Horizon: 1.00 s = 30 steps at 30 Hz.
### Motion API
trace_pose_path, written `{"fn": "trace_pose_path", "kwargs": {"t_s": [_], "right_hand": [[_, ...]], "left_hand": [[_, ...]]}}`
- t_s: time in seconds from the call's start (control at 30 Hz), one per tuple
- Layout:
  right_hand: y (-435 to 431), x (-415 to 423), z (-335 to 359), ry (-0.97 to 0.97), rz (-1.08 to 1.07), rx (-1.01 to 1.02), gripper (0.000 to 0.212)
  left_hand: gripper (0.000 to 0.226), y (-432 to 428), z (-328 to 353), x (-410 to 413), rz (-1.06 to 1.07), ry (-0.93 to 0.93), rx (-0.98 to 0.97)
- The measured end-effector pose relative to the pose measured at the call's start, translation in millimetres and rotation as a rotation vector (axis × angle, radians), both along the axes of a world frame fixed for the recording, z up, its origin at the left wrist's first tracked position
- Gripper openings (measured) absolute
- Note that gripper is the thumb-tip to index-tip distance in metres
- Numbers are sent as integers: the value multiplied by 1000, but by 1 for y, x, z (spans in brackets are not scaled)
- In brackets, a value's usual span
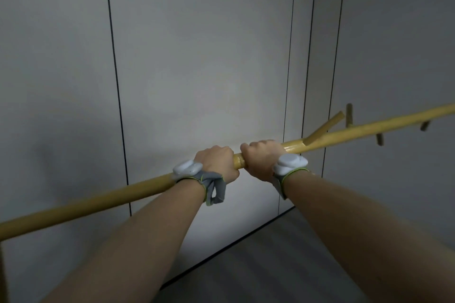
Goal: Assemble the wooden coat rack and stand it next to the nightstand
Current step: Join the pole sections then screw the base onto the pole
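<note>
We hold the wooden coat rack pole (98,200) crosswise before the grey wall panels (197,56), tilted up to the right. Our left hand (216,163) and right hand (262,158) both curl tight round it, side by side, just below its pegs (325,128).

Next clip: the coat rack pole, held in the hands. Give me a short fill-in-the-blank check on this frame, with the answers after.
1. ____ of the hands, left hand and right hand, grip the wooden pole.
2. The pegs jut from the pole on the ____ hand's side.
3. Each wrist strap is ____ fabric and carries a white device.

Missing words: Both; right; grey
</note>
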State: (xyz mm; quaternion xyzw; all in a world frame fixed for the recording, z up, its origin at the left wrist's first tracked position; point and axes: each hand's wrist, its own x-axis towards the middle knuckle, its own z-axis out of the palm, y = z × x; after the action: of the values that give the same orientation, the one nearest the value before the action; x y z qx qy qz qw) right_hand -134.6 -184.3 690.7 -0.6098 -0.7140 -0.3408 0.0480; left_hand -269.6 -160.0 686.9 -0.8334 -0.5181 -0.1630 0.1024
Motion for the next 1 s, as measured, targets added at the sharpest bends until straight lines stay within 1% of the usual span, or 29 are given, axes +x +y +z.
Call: {"fn": "trace_pose_path", "kwargs": {"t_s": [0.07,0.13,0.17,0.23,0.27,0.4,0.47,0.53,0.57,0.63,0.7,0.73,0.8,0.83,0.87,0.9,0.93,0.97,1.0], "right_hand": [[-1,1,0,10,-7,-84,17],[0,-2,0,28,4,-116,17],[-1,-3,1,65,3,-148,16],[-2,-1,3,171,-14,-230,17],[-4,1,5,222,-16,-264,18],[-2,4,4,335,-8,-401,20],[0,5,5,377,-3,-454,20],[0,6,6,353,-7,-423,22],[0,5,3,296,0,-346,23],[3,0,-11,190,18,-129,23],[8,-11,-28,218,42,17,22],[9,-17,-31,252,30,43,22],[12,-22,-27,255,-11,-29,27],[13,-24,-23,236,-23,-95,30],[14,-25,-18,210,-24,-143,30],[14,-24,-16,181,-30,-178,30],[13,-26,-12,156,-45,-204,29],[13,-28,-10,158,-59,-235,27],[12,-29,-7,194,-54,-265,22]], "left_hand": [[20,-1,-3,-3,4,88,77],[15,-1,-5,-7,-11,154,145],[10,-3,-4,-7,-26,177,179],[14,-6,-4,-5,-49,234,240],[15,-8,-5,-3,-55,263,259],[9,-11,-3,-1,-72,322,304],[7,-10,-4,-1,-83,318,298],[5,-6,-1,-1,-80,284,265],[8,-4,1,-2,-69,261,248],[14,-1,7,-4,-37,218,180],[21,2,12,3,30,209,121],[23,3,14,9,118,231,88],[18,3,10,19,327,322,-5],[15,3,6,19,373,368,-38],[15,4,3,16,364,392,-38],[15,5,-2,11,294,401,-6],[12,7,-5,3,180,370,64],[12,8,-9,-6,84,321,130],[14,7,-11,-11,41,303,170]]}}
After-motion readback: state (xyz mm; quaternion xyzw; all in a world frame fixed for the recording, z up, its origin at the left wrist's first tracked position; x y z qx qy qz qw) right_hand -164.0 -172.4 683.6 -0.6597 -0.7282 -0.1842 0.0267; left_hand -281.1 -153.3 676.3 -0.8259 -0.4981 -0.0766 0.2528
